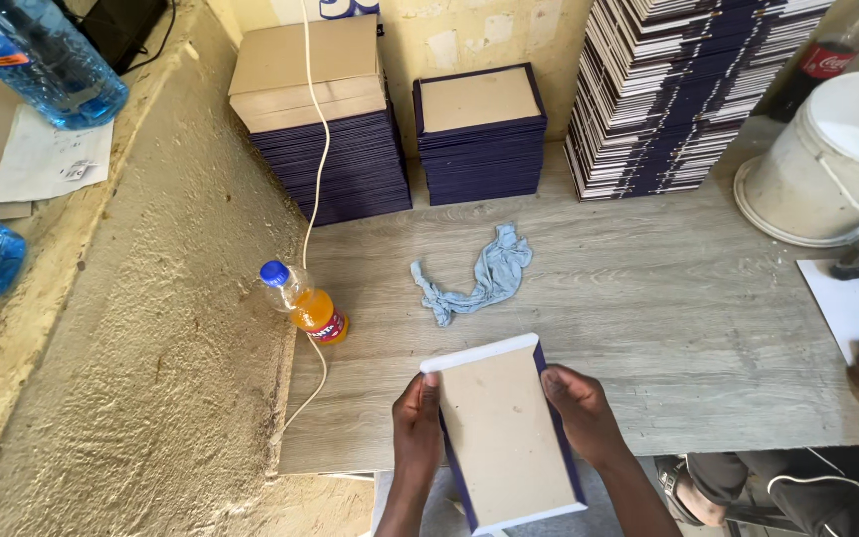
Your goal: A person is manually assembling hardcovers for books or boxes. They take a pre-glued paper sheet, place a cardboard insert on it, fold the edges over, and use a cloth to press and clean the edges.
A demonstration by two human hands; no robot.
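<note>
My left hand (418, 423) and right hand (577, 410) pinch the cover (502, 438) by its long edges; grip evenly, probably square, rag (479, 276) just ahead.

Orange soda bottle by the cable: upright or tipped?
Tipped. The orange soda bottle lies on its side at the table edge, blue cap pointing up-left.

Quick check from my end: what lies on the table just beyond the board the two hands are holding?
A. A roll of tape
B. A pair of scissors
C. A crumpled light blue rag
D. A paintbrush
C. A crumpled light blue rag lies on the grey table just past the far edge of the board, which the left hand and right hand grip by its sides.
</note>
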